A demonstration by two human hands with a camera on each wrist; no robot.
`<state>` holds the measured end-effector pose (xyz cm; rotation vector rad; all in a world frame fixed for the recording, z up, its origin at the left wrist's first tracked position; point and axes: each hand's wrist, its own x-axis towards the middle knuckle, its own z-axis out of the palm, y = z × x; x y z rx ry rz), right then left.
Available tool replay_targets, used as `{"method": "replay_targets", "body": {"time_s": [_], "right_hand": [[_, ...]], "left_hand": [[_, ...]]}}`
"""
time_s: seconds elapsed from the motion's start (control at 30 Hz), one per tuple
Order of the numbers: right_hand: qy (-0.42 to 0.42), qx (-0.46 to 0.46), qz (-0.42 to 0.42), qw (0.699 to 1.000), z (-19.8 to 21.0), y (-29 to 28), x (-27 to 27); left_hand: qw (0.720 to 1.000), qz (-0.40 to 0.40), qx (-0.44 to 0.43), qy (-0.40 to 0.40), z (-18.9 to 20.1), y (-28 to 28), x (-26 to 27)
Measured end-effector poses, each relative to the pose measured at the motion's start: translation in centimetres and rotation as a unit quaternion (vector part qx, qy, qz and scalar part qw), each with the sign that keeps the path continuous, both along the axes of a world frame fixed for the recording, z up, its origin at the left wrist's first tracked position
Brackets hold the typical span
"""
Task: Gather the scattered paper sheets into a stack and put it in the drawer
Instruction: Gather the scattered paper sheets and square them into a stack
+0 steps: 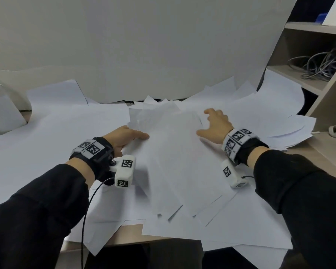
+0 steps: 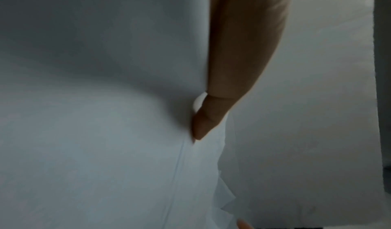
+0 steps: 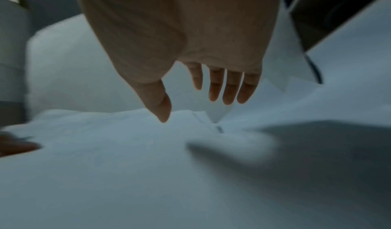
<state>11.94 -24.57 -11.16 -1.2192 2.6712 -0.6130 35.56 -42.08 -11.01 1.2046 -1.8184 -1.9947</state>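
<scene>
Desk (image 1: 147, 229), paper sheets (image 1: 173, 162), left hand (image 1: 122, 137) gripping

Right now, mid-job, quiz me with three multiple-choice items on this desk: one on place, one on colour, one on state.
1. Where do the cables lie?
A. on the shelf at the right
B. on the paper pile
C. under the left hand

2. What colour are the paper sheets?
A. yellow
B. white
C. black

3. How is the right hand?
A. a fist
B. pinching a pen
C. open, fingers straight above the sheets

Key: 1 A, cables sit in the shelf unit; 2 B, every sheet is white; 3 C, the right wrist view shows straight fingers.
</scene>
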Motion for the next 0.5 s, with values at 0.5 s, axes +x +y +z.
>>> {"method": "replay_targets", "body": {"time_s": [0.5], "right_hand": [[0.145,0.019,0.305,0.941,2.2,-2.5,14.1]], "left_hand": [[0.993,0.079,0.089,0.026,2.0,0.5,0.1]]}}
